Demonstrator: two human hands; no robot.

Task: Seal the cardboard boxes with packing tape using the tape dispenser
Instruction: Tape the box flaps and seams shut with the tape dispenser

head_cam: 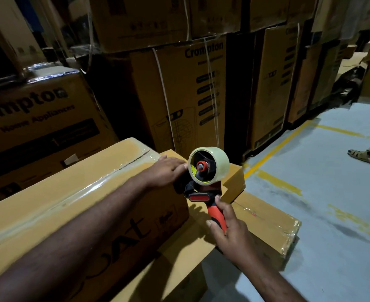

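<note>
Red-and-black plastic tape dispenser [203, 186], clear roll: light, rigid; right hand [229, 231] wrapped round its handle. Left hand [166, 168] flat, fingers straight, pressing long brown cardboard box [70, 192]; stiff, tape slick.

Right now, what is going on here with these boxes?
A person is taping a cardboard box shut. The right hand grips the tape dispenser by its red handle at the box's far end, while the left hand rests flat on the box top beside it. Clear tape already lies along the top seam. More boxes are stacked behind.
</note>
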